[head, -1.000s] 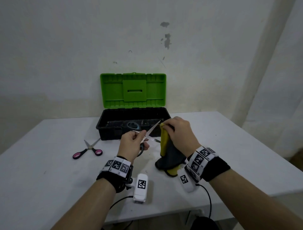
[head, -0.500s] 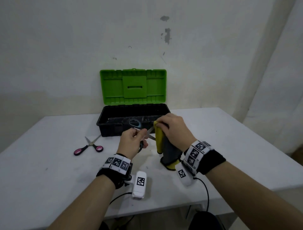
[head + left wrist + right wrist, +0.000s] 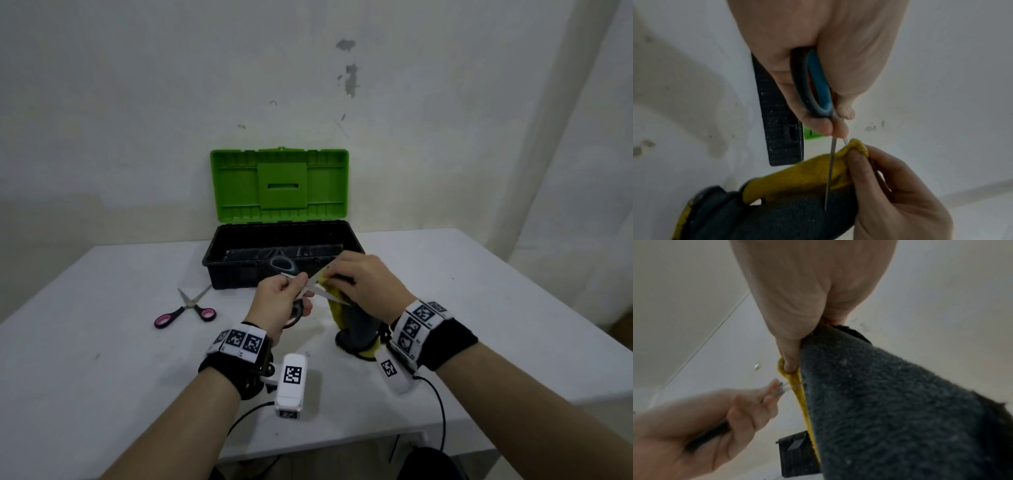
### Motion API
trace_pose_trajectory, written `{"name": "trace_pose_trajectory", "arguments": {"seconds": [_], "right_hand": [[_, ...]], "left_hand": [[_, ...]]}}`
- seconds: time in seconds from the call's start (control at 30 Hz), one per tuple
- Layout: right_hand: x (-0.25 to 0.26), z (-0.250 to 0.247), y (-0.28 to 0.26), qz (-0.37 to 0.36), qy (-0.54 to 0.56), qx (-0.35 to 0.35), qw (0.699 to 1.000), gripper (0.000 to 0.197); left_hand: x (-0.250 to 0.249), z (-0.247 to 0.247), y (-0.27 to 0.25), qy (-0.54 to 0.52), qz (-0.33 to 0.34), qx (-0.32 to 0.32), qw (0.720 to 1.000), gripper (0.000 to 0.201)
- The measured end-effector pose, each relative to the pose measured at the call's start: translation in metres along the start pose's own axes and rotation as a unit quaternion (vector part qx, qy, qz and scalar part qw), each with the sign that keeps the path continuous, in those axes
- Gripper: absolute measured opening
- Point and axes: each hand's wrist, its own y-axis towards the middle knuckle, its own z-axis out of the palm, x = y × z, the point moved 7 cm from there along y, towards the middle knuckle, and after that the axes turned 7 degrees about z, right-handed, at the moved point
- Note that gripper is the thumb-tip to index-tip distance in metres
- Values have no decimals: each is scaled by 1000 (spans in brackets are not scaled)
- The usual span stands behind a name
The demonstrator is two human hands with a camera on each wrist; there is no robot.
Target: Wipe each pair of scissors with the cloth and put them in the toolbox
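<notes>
While its green lid stands open, toolbox [image 3: 239, 270] holds blue-handled scissors [image 3: 282, 264].

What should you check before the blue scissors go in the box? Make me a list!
1. Left hand grips the blue scissors firmly: ok.
2. Right hand holds the cloth on a blade: ok.
3. Both blades wiped clean: cannot tell.
4. Blades closed for putting away: not ok, they are spread apart.
5. Toolbox lid open: ok.
6. Pink scissors wiped: cannot tell; they lie on the table.
</notes>
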Motion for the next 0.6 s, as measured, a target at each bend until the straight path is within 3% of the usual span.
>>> {"name": "trace_pose_trajectory", "arguments": {"seconds": [0.1,0.23,0.3,0.47,0.6], "right_hand": [[2,7,-2,-16,-17,-2,1000,11],[-33,-15,0,107,13,-113,988,11],[-37,-24,-1,127,20,-138,982,11],[-2,0,1,46,1,-28,999,14],[-29,-7,7,144,-15,-47,988,15]], "left_hand": [[2,7,-3,-13,-15,17,1000,25],[2,2,-5,-18,-25,11,999,25],[2,-1,-5,-19,-27,4,999,25],[4,5,-4,-11,-17,12,1000,25],[6,4,-5,-3,-19,8,1000,24]]}}
